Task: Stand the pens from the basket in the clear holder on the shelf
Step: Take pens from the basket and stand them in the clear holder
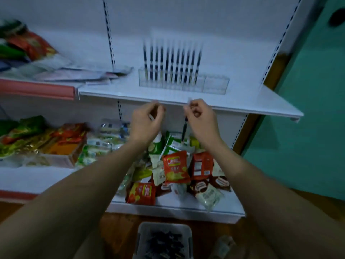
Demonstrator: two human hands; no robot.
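Clear plastic holder (pixel 183 82) sits on the white shelf (pixel 252 101), upper centre of frame. A row of dark pens (pixel 171 64) stands upright in it, filling the left and middle part; the right end compartment shows nothing in it. Pens are motion-blurred, count uncertain.

My right hand (pixel 202 116) is at centre frame, just below the shelf's front edge. Fingers curled, pinching one pen (pixel 184 129) near its top; the pen hangs roughly upright, dark tip end down, a pale end poking above my fingers.

My left hand (pixel 146 118) is just left of it, same height, the two hands near but apart. Fingers curled in; a thin pale thing shows between them, likely another pen, but too blurred to be sure.

Basket (pixel 164 240), grey, bottom centre of frame on the brown floor, between my forearms. Dark pens lie heaped inside it.

Lower shelf, centre: loose snack packets (pixel 175 167), red, green and white, piled behind my arms. More packets in a box (pixel 61 156) at left of frame. Upper left: bags and flat paper packs lying on the next shelf bay, blurred. Green wall at right.
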